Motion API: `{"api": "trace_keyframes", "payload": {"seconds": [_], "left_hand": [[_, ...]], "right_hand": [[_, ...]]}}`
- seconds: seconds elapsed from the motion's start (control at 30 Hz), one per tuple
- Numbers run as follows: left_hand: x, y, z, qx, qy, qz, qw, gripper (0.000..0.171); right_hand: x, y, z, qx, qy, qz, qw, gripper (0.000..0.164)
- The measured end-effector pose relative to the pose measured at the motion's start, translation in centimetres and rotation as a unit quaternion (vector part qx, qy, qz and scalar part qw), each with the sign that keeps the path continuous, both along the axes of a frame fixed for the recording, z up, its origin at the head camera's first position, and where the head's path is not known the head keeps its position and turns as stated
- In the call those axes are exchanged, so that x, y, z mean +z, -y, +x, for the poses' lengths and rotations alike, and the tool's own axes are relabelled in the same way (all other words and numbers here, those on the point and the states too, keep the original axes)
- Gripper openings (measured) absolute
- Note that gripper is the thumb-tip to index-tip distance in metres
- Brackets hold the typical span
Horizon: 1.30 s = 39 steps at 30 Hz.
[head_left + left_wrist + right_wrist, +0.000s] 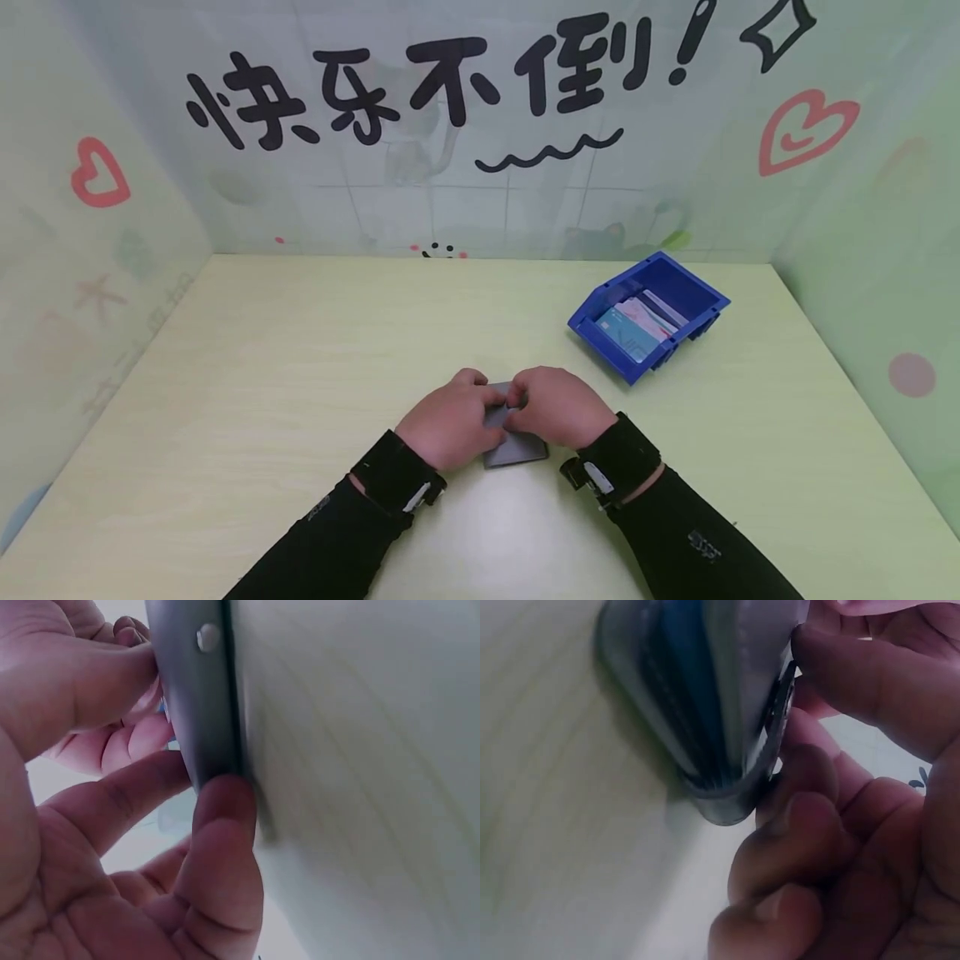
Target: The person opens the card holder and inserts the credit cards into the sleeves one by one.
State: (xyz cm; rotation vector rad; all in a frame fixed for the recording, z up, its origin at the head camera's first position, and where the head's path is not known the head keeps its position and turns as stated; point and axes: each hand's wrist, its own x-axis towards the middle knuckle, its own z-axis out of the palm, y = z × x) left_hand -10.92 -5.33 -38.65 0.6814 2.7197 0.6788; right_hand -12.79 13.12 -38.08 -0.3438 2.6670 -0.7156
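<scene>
A small grey card holder (517,450) lies on the table between my two hands. My left hand (453,425) grips its left side; in the left wrist view the thumb is on one face and the fingertips touch the edge of the card holder (199,705), near a round metal snap (208,637). From the right, my right hand (561,407) pinches the dark closing strap (778,716) between thumb and fingers. Layered sleeves (694,667), one of them blue, show at the card holder's edge in the right wrist view. Fingers hide part of its top.
A blue plastic bin (697,292) stands at the back right, holding several cards (633,329). Printed curtain walls (480,208) border the pale wooden table (300,350) at the back and both sides.
</scene>
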Motion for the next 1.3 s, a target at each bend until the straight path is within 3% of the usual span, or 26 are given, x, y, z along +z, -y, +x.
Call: {"api": "trace_keyframes", "payload": {"seconds": [0.5, 1.3], "left_hand": [[-0.09, -0.14, -0.21, -0.026, -0.012, -0.005, 0.9996, 0.036], [-0.21, -0.18, -0.42, -0.034, 0.001, -0.036, 0.9988, 0.044]], "right_hand": [[-0.43, 0.12, -0.10, 0.018, 0.002, 0.001, 1.000, 0.015], [-0.48, -0.13, 0.01, 0.025, 0.026, -0.019, 0.999, 0.022]]}}
